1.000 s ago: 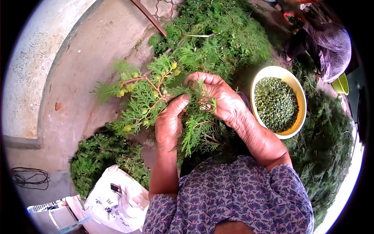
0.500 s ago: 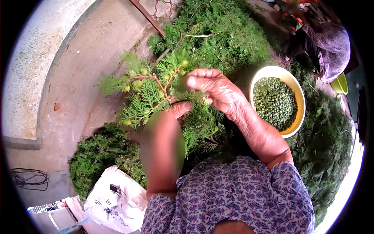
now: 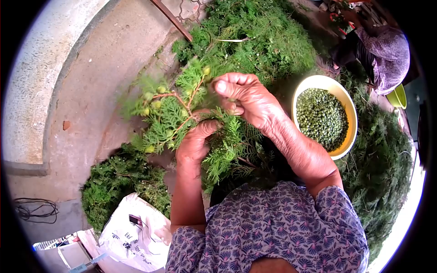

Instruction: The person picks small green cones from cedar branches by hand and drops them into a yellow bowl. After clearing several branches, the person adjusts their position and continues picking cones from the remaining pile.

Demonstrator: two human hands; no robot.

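My left hand (image 3: 196, 136) is closed round the stem of a leafy green branch (image 3: 175, 107), which carries several round yellow-green seed cones. Just right of the branch, my right hand (image 3: 252, 98) has its fingers curled together near the foliage; whatever they pinch is too small to make out. To the right of that hand stands a pale yellow bucket (image 3: 352, 132) with many small green cones (image 3: 321, 119) in it.
Cut greenery (image 3: 259, 36) is heaped beyond my hands, with more (image 3: 118, 182) at lower left and along the right. A white sack (image 3: 136, 232) lies at lower left, near a black cable (image 3: 35, 209). Another person (image 3: 387, 54) crouches at upper right beside a green basin (image 3: 397, 97).
The branch has shifted slightly, its right stem end moving left. My right hand has moved a little left and up, and my left hand and wrist, blurred before, now show clearly.
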